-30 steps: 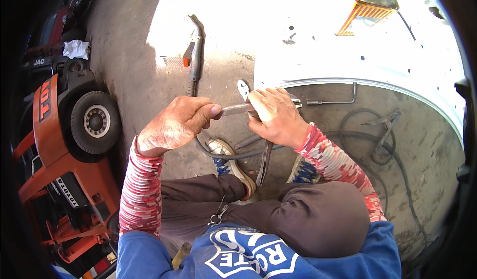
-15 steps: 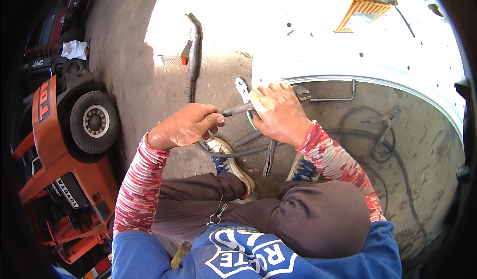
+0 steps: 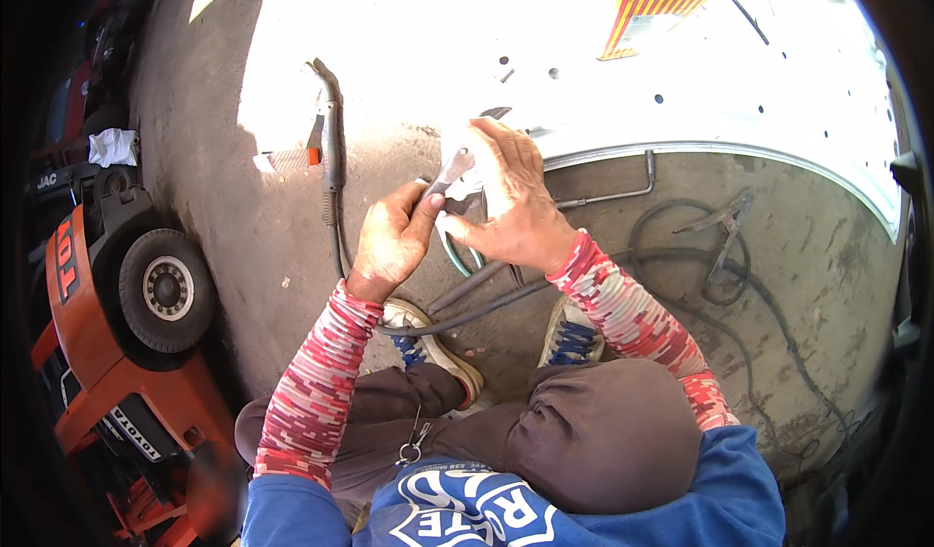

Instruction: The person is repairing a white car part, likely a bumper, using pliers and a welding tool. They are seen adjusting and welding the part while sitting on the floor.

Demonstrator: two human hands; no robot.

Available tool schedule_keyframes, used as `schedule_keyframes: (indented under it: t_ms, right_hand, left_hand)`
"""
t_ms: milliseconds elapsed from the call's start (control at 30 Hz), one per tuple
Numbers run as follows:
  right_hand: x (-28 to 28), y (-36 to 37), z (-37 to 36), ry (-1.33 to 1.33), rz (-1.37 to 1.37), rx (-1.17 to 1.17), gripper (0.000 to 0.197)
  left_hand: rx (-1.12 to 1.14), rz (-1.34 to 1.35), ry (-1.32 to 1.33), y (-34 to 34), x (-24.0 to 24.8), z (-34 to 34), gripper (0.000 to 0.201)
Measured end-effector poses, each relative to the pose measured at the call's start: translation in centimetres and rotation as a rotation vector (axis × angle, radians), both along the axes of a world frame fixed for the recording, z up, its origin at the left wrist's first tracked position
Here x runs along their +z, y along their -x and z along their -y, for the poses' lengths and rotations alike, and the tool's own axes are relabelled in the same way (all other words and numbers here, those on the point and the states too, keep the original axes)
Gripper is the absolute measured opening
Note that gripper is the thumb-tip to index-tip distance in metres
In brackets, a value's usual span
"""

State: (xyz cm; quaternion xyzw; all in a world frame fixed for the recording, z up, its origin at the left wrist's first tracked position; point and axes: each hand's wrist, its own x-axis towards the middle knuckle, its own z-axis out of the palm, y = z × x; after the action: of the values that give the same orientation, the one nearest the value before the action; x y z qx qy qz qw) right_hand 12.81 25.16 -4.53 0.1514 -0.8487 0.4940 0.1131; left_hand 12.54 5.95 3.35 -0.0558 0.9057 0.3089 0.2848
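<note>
My left hand [image 3: 399, 231] is closed, thumb and fingers pinching a flat grey metal tool [image 3: 452, 169] with a rounded, holed end. Close to its right, my right hand [image 3: 516, 187] curves around the same tool, palm partly toward me; a dark tip shows above its fingers. The tool looks like pliers, but its middle is hidden by my right hand. Below the hands, green-handled pliers [image 3: 455, 253] lie on the floor, partly covered. A dark rod [image 3: 467, 289] rests near my shoes.
A welding gun [image 3: 333, 148] lies at left beside an orange-ended brush-like piece [image 3: 292, 160]. A white panel [image 3: 623, 109] spans the far right, with a striped tin [image 3: 652, 17] on it. An L-shaped wrench [image 3: 623, 195], clamp [image 3: 722, 226] and cables lie right. An orange forklift [image 3: 126, 352] stands left.
Both hands have come closer together and the tool has turned steeper, its holed end now showing. My view has shifted, so the floor things appear further left.
</note>
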Motion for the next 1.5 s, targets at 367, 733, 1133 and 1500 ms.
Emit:
schedule_keyframes:
  t_ms: [367, 733, 1133, 1500]
  right_hand:
    - [-6.5, 2.7, 1.7, 1.315, 1.273, 0.410, 0.052]
    - [-9.6, 3.5, 6.2, 1.771, 1.110, 0.376, 0.054]
    - [-9.6, 4.9, 8.8, 1.920, 1.188, 0.135, 0.048]
    - [-9.4, 4.9, 9.1, 1.921, 1.121, 0.140, 0.057]
  left_hand:
    - [0.081, -0.124, -0.186, 4.4, -4.6, 1.0, 0.039]
    - [0.088, -0.001, -0.229, 6.5, -6.3, 2.6, 0.035]
    - [0.215, 0.093, -0.386, 6.8, -8.1, 2.9, 0.038]
    - [0.130, 0.043, -0.291, 7.1, -8.8, 3.6, 0.035]
